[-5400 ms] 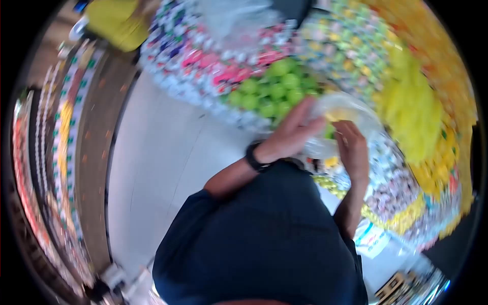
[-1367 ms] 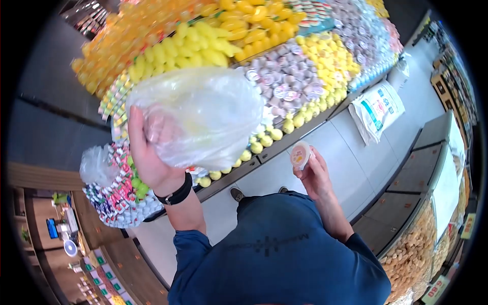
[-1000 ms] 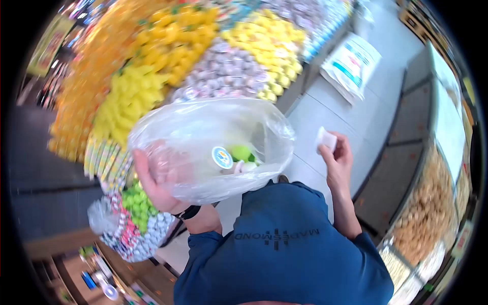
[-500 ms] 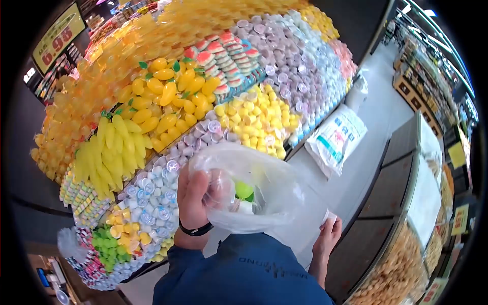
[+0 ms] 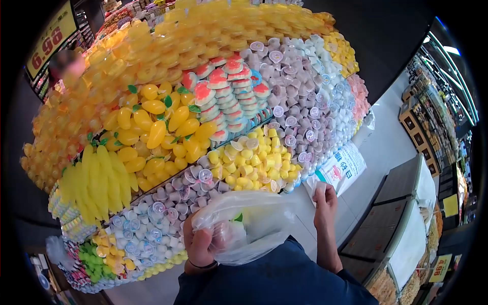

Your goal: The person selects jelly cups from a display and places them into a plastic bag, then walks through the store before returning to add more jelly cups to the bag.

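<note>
Translucent plastic bag (image 5: 269, 218) needs its mouth steady and wide, my left hand (image 5: 200, 246) gripping its left side, my right hand (image 5: 326, 207), beyond its right, pinching a small pale item (image 5: 319, 189).

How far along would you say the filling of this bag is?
Begun: the plastic bag holds a green piece. In hand: the left hand grips the bag; the right hand pinches a small pale item outside it. Remaining: that item probably goes in; how many more is unclear.
</note>
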